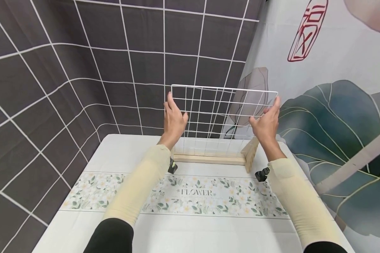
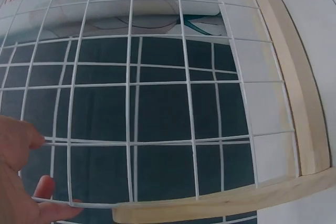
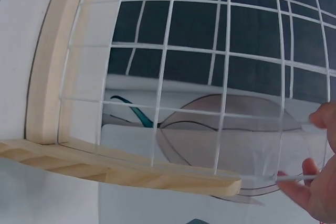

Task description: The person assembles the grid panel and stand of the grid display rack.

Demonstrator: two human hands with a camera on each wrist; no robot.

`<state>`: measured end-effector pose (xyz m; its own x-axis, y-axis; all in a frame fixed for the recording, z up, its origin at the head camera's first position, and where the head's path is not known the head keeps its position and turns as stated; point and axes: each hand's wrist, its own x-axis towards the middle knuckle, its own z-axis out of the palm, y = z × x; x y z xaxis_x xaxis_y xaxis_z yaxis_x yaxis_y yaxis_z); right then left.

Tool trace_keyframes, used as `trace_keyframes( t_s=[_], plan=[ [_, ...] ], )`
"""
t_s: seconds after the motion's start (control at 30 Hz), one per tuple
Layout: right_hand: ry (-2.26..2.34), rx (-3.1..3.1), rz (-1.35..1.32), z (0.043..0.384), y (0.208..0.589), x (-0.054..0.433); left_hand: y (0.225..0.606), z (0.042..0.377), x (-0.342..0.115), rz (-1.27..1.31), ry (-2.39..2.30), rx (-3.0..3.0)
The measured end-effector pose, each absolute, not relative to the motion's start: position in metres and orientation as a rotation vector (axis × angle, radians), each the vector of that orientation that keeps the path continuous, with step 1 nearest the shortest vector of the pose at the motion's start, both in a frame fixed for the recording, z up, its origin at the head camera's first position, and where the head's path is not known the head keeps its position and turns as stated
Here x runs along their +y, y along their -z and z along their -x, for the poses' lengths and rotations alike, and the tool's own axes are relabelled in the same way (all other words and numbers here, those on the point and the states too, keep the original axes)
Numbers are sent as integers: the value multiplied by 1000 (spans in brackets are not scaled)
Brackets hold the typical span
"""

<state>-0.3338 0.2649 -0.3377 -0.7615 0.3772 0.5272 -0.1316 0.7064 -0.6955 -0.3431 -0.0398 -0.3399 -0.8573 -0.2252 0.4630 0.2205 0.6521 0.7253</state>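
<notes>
A white wire grid panel [image 1: 225, 88] stands upright in a pale wooden frame [image 1: 209, 159] on the table. My left hand [image 1: 174, 121] holds the panel's left edge; in the left wrist view, the fingers and thumb of that hand [image 2: 16, 166] are around the outer wire. At the opposite edge, my right hand [image 1: 266, 123] grips the panel at about the same height. The right wrist view has its fingertips [image 3: 294, 184] at the edge wire, past the end of the wooden side piece [image 3: 173, 181]. The panel's lower wires meet the wooden bar.
The white table [image 1: 126, 151] carries a floral band [image 1: 196, 203] with the word FLOWER. A dark curtain with white grid lines [image 1: 142, 66] hangs behind and left. At right are a leaf-patterned cloth [image 1: 329, 123] and a slanting pale pole [image 1: 351, 161].
</notes>
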Motion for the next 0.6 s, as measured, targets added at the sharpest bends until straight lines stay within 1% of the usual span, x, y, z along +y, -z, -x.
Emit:
trace_keyframes(
  t_s=[0.17,0.37,0.6],
  plan=[
    [-957,-2241,167,336,343,264,345,344,-42,-16,1099,-2345],
    [-968,-2248,150,340,341,264,343,347,-43,10,1068,-2341],
    [-1006,-2291,44,337,346,274,345,344,-57,74,1080,-2431]
  ],
)
